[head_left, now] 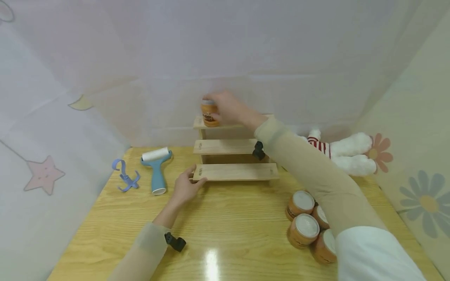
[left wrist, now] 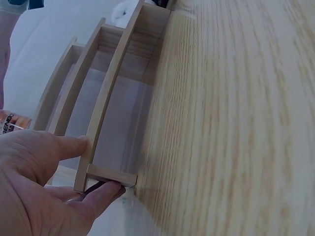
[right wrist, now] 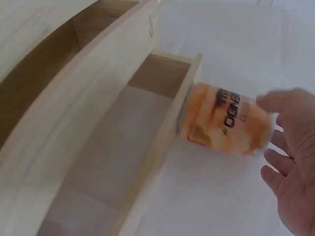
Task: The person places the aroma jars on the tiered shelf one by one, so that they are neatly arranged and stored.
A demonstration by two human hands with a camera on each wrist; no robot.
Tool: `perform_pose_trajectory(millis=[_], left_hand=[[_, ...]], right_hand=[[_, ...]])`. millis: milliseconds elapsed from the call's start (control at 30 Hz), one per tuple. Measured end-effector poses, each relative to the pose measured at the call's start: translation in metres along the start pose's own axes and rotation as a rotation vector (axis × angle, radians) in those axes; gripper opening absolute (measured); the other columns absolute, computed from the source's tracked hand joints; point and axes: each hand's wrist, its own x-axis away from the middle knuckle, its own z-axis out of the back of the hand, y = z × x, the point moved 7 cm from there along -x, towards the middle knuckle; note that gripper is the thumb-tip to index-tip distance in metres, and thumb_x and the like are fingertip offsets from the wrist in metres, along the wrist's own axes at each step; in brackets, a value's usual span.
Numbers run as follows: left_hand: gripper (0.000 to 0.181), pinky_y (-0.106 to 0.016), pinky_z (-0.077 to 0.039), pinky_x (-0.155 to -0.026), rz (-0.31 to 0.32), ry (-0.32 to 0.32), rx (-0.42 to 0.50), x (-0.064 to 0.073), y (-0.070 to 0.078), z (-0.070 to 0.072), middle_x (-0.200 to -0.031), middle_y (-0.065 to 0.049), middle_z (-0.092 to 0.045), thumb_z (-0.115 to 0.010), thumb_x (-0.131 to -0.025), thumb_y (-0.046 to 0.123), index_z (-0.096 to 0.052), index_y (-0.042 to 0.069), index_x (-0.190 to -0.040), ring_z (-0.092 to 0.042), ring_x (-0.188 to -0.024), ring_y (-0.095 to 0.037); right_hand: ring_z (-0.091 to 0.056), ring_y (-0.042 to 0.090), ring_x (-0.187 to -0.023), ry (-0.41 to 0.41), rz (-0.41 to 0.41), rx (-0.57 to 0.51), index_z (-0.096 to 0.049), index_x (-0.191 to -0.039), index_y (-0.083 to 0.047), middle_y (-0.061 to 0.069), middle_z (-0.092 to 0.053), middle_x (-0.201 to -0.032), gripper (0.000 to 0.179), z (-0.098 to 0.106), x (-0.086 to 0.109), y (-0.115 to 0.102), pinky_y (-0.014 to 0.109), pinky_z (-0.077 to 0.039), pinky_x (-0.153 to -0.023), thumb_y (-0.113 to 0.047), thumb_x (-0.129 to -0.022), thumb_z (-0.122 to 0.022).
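A three-tier wooden shelf [head_left: 235,171] stands on the table against the back wall. At its lower left end my left hand [head_left: 186,188] grips it, thumb on the front of the lowest board and fingers behind the side piece [left wrist: 110,174]. An orange can [right wrist: 221,119] with dark lettering and a pale lid stands upright on the left end of the top board [right wrist: 162,147]. My right hand [head_left: 228,106], blurred, is at the can's upper part. In the right wrist view its thumb is right at the lid edge, with the other fingertips [right wrist: 270,172] spread off the can.
Several similar orange cans [head_left: 303,230] are grouped at the right, partly under the right forearm. A white plush toy [head_left: 351,152] with red stripes lies behind them. At the left are a blue-handled lint roller [head_left: 157,169] and a blue hook stand [head_left: 126,177].
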Motion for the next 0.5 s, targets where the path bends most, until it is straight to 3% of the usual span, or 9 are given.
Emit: perform_pose_trajectory(millis=[100, 167, 267, 367, 500], left_hand=[[0.080, -0.054, -0.058, -0.105, -0.004, 0.005, -0.010, 0.001, -0.002, 0.002, -0.155, -0.029, -0.052, -0.072, -0.104, 0.033, -0.031, 0.007, -0.168, -0.063, -0.133, -0.045], [0.080, -0.053, -0.058, -0.105, -0.008, 0.003, -0.021, 0.001, -0.002, 0.002, -0.156, -0.030, -0.051, -0.072, -0.104, 0.033, -0.031, 0.006, -0.168, -0.063, -0.132, -0.045], [0.081, -0.052, -0.059, -0.104, -0.020, -0.010, -0.021, 0.000, -0.001, -0.001, -0.156, -0.031, -0.051, -0.072, -0.104, 0.034, -0.031, 0.006, -0.168, -0.063, -0.132, -0.046], [0.080, -0.052, -0.058, -0.105, -0.016, -0.012, -0.002, 0.000, -0.001, -0.004, -0.155, -0.031, -0.051, -0.071, -0.104, 0.034, -0.030, 0.007, -0.168, -0.063, -0.132, -0.046], [0.080, -0.053, -0.058, -0.105, -0.003, -0.007, 0.006, 0.002, -0.002, -0.003, -0.155, -0.030, -0.052, -0.071, -0.105, 0.034, -0.030, 0.008, -0.168, -0.062, -0.133, -0.045]], right_hand=[[-0.052, 0.036, -0.147, 0.005, 0.002, 0.026, -0.046, -0.160, -0.006, 0.016, -0.051, -0.162, 0.066, 0.016, 0.015, 0.002, 0.047, -0.043, -0.123, -0.023, -0.101, -0.071], [-0.042, 0.036, -0.156, 0.008, -0.005, 0.037, -0.047, -0.160, -0.007, 0.015, -0.049, -0.164, 0.067, 0.029, 0.028, 0.007, 0.050, -0.037, -0.128, -0.027, -0.100, -0.071], [-0.041, 0.035, -0.157, 0.014, -0.011, 0.047, -0.052, -0.156, -0.008, 0.013, -0.050, -0.165, 0.063, 0.046, 0.054, 0.017, 0.050, -0.033, -0.130, -0.030, -0.100, -0.072], [-0.047, 0.035, -0.152, 0.012, 0.001, 0.032, -0.056, -0.152, -0.006, 0.014, -0.055, -0.159, 0.057, 0.056, 0.079, 0.026, 0.051, -0.035, -0.129, -0.030, -0.102, -0.071], [-0.058, 0.039, -0.138, 0.004, 0.021, 0.008, -0.062, -0.145, -0.003, 0.018, -0.065, -0.147, 0.051, 0.059, 0.117, 0.033, 0.055, -0.046, -0.118, -0.025, -0.100, -0.074]])
